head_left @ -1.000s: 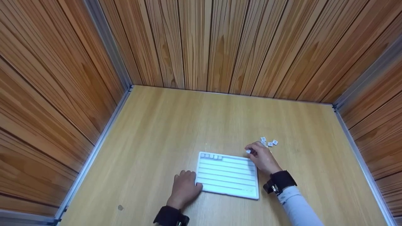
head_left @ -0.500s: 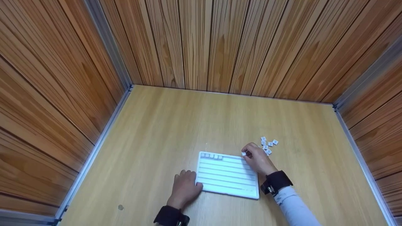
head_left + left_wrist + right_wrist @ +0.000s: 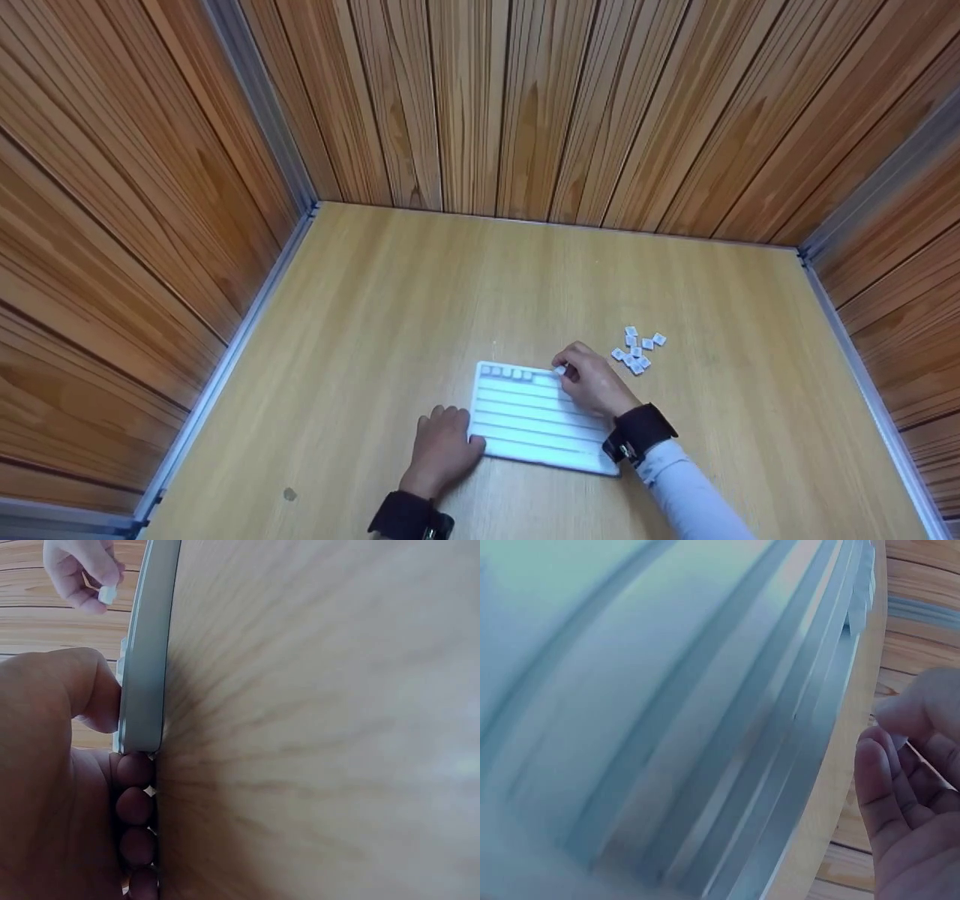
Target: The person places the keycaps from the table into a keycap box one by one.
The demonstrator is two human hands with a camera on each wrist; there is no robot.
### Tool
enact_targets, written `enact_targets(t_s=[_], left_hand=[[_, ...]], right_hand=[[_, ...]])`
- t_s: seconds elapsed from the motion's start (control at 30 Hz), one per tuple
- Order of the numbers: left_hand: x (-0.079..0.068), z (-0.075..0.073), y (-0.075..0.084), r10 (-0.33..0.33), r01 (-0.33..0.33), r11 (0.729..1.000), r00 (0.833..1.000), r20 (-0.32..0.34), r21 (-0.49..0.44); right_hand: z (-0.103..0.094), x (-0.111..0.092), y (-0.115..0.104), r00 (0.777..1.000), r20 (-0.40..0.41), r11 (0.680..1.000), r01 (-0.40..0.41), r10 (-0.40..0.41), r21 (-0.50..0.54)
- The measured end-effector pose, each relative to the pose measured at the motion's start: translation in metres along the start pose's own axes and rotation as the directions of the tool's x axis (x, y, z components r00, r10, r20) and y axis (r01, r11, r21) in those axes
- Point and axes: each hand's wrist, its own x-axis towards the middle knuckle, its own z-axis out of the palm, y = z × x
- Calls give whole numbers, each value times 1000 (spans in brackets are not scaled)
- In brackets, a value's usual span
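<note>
A white board (image 3: 536,421) with raised horizontal ridges lies on the table. Several small white tiles (image 3: 507,373) sit side by side at the left of its top row. At the board's near left corner, my left hand (image 3: 442,454) holds it, the thumb bent onto the board and the fingertips lined up beside its left edge. My right hand (image 3: 598,382) pinches another small white tile (image 3: 560,370) between thumb and fingers, close over the top row, right of the seated tiles. In the right wrist view the fingers mostly hide that tile.
Several loose white tiles (image 3: 636,352) with dark markings lie scattered beyond the board's upper right corner. Wood-plank walls (image 3: 472,105) with grey metal edging enclose the table (image 3: 420,292). A dark round spot (image 3: 290,494) marks the tabletop at near left.
My right hand has moved left along the board's top edge with the pinched tile, uncovering more of the loose tiles. The left hand and the board have stayed in place.
</note>
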Motion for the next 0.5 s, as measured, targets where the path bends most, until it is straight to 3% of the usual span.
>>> enact_targets(t_s=[0.5], left_hand=[[0,1,-1,0,0,1000,1000,-16,-1]], right_hand=[[17,9,-16,999,44,998,26,-24,-53]])
